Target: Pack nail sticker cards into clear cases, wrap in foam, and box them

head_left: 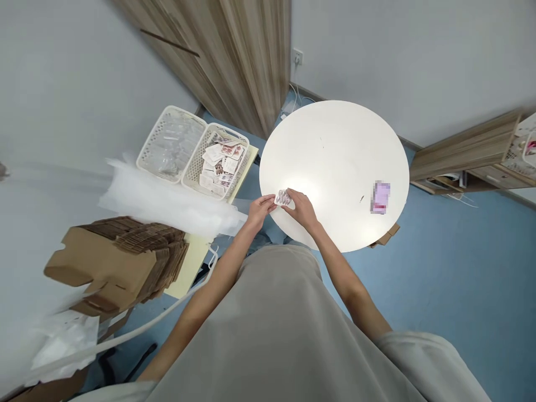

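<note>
A small flat packet (283, 197) with a reddish print is held over the near left edge of the round white table (335, 145). My left hand (260, 209) pinches its left side. My right hand (301, 206) grips its right side with curled fingers. Both hands are closed on the packet. A small purple item (380, 197) lies on the table to the right, well apart from my hands.
Two white baskets stand to the left: one (170, 144) with clear bags, one (221, 161) with printed packets. Clear plastic sheets (167, 201) and a stack of flat cardboard boxes (121, 257) lie nearer left. A wooden shelf (473, 156) stands at the right.
</note>
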A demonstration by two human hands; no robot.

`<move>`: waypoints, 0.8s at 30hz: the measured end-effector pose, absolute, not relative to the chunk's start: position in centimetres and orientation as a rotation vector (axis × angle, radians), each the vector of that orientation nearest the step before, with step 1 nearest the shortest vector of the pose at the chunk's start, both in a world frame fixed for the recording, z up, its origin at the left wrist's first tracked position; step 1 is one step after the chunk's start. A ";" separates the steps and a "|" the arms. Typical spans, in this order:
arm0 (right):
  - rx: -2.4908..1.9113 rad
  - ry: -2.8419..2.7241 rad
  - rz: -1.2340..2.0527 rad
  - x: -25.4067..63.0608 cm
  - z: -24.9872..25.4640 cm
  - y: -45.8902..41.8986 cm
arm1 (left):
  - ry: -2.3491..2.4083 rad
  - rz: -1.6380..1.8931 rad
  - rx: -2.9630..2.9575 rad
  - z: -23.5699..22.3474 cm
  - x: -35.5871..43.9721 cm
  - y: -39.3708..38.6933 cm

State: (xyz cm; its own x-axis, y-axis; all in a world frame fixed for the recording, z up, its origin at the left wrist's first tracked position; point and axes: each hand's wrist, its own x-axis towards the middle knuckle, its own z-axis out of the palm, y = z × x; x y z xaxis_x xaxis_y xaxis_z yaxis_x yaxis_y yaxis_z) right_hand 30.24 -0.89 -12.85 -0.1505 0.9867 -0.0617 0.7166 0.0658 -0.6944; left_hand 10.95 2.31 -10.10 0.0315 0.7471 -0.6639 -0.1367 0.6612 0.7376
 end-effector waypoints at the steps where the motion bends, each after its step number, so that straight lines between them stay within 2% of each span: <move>1: -1.721 -1.918 0.841 29.9 -13.1 -0.6 | 1.380 0.744 0.586 -10.3 10.6 2.7; 9: -2.043 -1.942 0.875 27.7 -13.0 1.9 | 1.370 0.765 0.687 -10.8 6.4 5.3; 17: -1.950 -2.053 0.730 22.2 -8.9 8.0 | 1.334 0.950 0.609 -8.1 0.2 9.4; 24: -1.763 -2.187 0.696 12.4 -6.4 15.8 | 1.372 1.133 0.486 -7.6 -8.6 13.0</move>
